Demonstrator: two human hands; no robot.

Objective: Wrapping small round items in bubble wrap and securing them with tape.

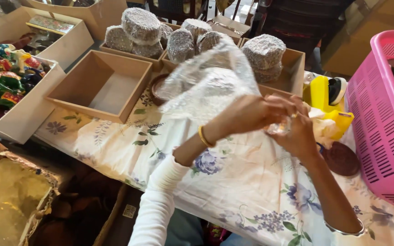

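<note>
Both hands are working together above the table (251, 182), which is wearing a pale floral cloth. The left hand (247, 114), gold bangle at the wrist and white sleeve behind it, is pinching the gathered neck of a clear plastic bag (206, 84); the bag is ballooning up and toward 10 o'clock from the fingers, held off the table. The right hand (297, 132), silver bangle near the elbow end of the forearm, is closing on the same gathered neck from the 4 o'clock side, fingertips meeting the left hand's. Something small and shiny is sitting between the fingertips; too blurred to tell what.

At 9 o'clock of the bag, an empty brown cardboard tray (101, 84) is lying on the cloth. At 12 o'clock, more cardboard boxes are carrying round grey wrapped cakes (141, 25), stacked, with another stack (264, 52) at 1 o'clock. Far out at 9 o'clock, a white box of colourful wrapped sweets (3, 79) is standing at the table's edge.

At 3 o'clock of the hands, a yellow tape dispenser (327, 98) is sitting just beside a pink plastic basket (384, 123). A dark brown round lid (341, 158) is lying on the cloth at 4 o'clock, near the right wrist.
</note>
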